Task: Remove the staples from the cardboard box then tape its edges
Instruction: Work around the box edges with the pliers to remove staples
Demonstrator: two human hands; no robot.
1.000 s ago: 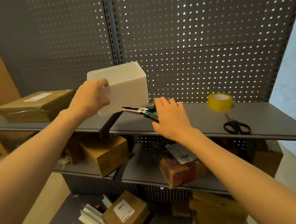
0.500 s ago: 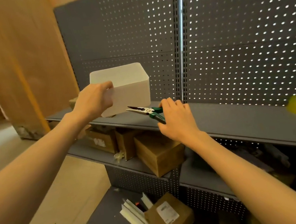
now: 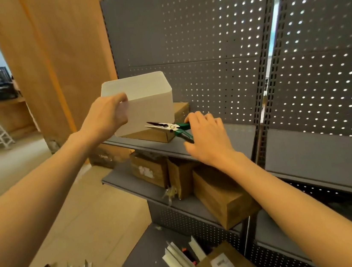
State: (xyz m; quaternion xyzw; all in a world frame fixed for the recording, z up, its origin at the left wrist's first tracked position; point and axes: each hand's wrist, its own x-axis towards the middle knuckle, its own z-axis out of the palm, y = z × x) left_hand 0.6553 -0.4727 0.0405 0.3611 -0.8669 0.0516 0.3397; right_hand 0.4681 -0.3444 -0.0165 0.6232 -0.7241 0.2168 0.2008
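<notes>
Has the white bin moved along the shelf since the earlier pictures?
Yes. The left hand carried the white bin leftward along the shelf; it now sits in front of the cardboard box near the shelf's left end.

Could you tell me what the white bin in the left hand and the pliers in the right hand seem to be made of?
White bin: probably thin matte plastic; slightly translucent walls, rounded corners. Pliers: bare steel nose, shiny and grey, with glossy green handles, likely plastic or rubber coating.
</notes>
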